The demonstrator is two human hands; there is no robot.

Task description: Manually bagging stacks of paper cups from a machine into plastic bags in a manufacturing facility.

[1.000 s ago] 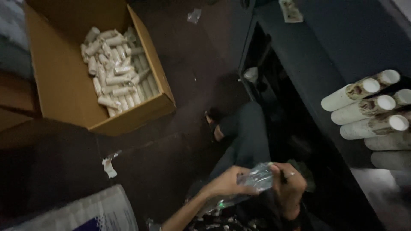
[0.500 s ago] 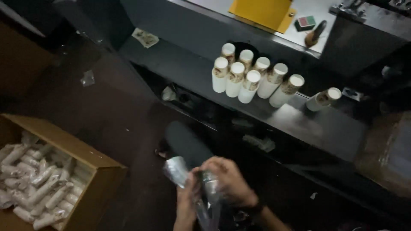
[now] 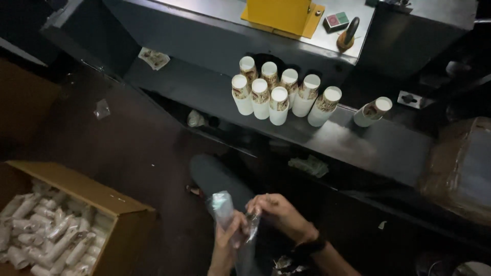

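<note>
**Both hands on a clear plastic sleeve, paper cup stacks on the shelf above**

At the bottom of the view the left hand (image 3: pixel 228 244) and right hand (image 3: pixel 279 214) are close together, each closed on a clear plastic sleeve (image 3: pixel 223 205) held upright between them over the person's dark-trousered knee (image 3: pixel 215 176). The right wrist wears a dark band.

On the dark metal shelf (image 3: pixel 358 143) stand 7 stacks of paper cups (image 3: pixel 279 92), white with brown printed bands, packed in 2 rows and leaning slightly; an 8th stack (image 3: pixel 374 111) lies tilted apart to their right. Above, on the grey machine top (image 3: pixel 353 20), are a yellow box-shaped housing (image 3: pixel 279 14), a small flat red-and-green pack (image 3: pixel 336 20) and a dark-handled tool (image 3: pixel 350 31) just beside it. A crumpled printed paper scrap (image 3: pixel 153 57) lies at the shelf's left end. At lower left an open brown cardboard box (image 3: pixel 76 189) holds many wrapped white cup sleeves (image 3: pixel 41 237) lying jumbled. A brown taped parcel (image 3: pixel 463 163) sits at the right edge.

Compared with 0.5 s ago, the view has shifted little: the cup stacks sit somewhat nearer the centre, and the hands have moved from the sleeve's lower part to grip it higher, with the sleeve now standing straighter.
</note>
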